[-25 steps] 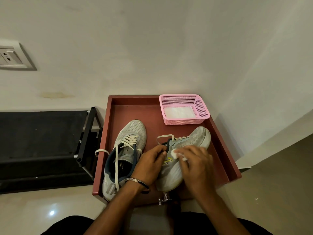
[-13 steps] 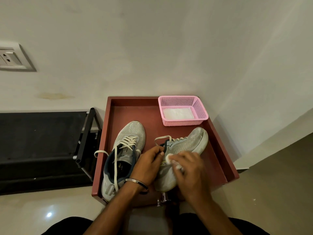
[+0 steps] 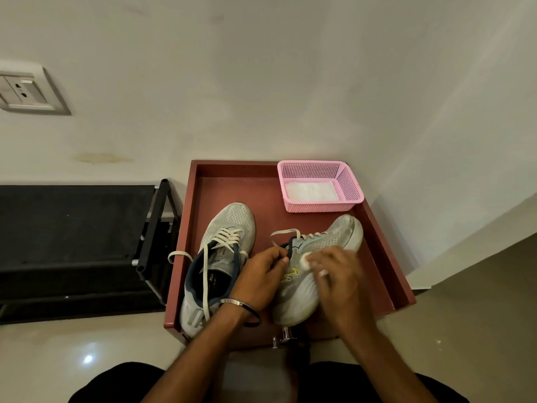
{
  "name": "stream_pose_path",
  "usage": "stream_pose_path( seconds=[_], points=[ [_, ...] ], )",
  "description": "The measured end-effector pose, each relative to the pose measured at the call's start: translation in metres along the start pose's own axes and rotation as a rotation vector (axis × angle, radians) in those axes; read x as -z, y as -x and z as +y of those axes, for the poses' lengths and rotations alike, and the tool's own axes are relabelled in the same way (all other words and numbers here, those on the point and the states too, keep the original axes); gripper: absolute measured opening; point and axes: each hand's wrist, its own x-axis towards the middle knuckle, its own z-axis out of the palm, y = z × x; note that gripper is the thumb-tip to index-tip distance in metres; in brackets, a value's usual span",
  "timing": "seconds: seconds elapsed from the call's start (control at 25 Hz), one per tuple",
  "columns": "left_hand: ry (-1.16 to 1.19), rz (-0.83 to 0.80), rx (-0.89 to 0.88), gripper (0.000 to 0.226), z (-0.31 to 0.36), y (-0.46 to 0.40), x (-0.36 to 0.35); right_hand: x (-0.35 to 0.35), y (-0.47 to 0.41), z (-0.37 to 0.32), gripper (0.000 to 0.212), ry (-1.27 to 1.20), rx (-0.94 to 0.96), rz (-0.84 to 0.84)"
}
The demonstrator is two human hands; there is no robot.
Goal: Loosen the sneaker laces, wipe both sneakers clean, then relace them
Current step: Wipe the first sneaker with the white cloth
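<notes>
on the tray [image 3: 377, 251], left hand [image 3: 261, 274] gripping sneaker [image 3: 319, 242], right hand [image 3: 337, 277] pinching wipe [image 3: 305, 260]

bare tray floor [image 3: 232, 187] behind sneakers, basket [image 3: 319, 186] far-right

Pale plaster walls [image 3: 261, 82] meet in a corner; a switch plate [image 3: 26, 93] at left; glossy tiled floor [image 3: 72, 353]; a dark rack [image 3: 72, 242].
</notes>
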Motion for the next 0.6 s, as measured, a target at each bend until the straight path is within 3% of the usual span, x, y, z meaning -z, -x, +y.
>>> stream_pose_path(
  seconds=[0.12,0.28,0.4,0.52,0.6],
  points=[
    [0.044,-0.007,0.014,0.024,0.000,-0.002,-0.001,-0.001,0.017,-0.019,0.023,-0.055,0.293,-0.146],
    [0.052,-0.001,0.026,0.029,0.002,-0.002,-0.001,0.004,0.004,-0.006,0.024,-0.030,0.108,-0.028],
    [0.043,-0.014,0.023,0.030,0.000,-0.003,-0.002,0.003,0.022,-0.017,0.022,-0.017,0.344,-0.166],
    [0.033,-0.007,0.023,0.032,0.000,-0.004,-0.002,0.009,0.006,-0.006,0.020,0.003,0.177,-0.044],
    [0.023,-0.008,0.032,0.029,0.002,-0.004,-0.001,0.006,0.009,-0.013,0.017,0.002,0.249,-0.104]
  ],
)
